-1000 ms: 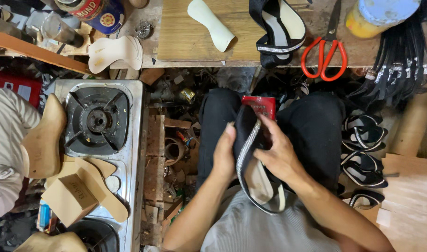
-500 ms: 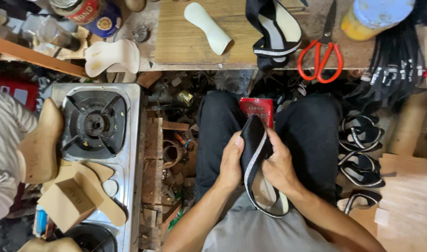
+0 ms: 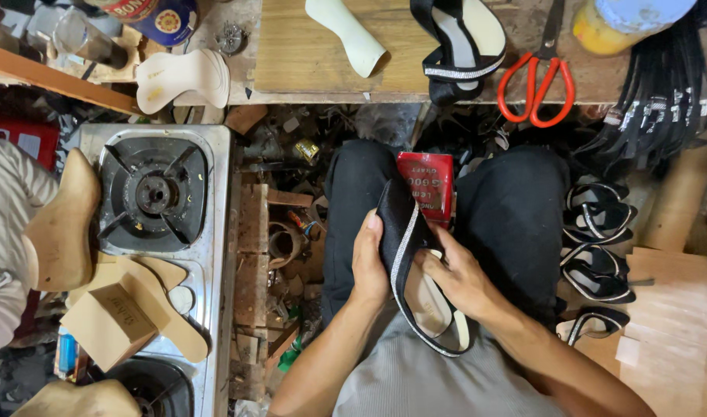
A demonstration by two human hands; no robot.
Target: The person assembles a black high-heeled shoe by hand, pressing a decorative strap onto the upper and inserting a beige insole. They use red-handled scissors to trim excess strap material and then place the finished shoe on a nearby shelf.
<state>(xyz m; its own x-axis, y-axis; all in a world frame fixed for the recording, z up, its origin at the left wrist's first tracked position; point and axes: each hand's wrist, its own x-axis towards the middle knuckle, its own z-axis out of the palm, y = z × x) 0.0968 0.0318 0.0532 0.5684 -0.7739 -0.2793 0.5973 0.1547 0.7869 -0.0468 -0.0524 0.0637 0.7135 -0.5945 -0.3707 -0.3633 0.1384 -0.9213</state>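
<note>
Both hands now grip the black sandal (image 3: 415,278) lower in the frame's centre than a second ago, left hand (image 3: 371,266) fingers clenched on its strap, right hand (image 3: 455,279) fingers pressing its insole.

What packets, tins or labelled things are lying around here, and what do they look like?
Red packet: flat rectangle with pale print, on the lap above the hands.
Round tin: blue and red label, top left.
Cardboard box: small, brown, on the stove.
Yellow jar: pale blue lid, top right on the bench.
</note>
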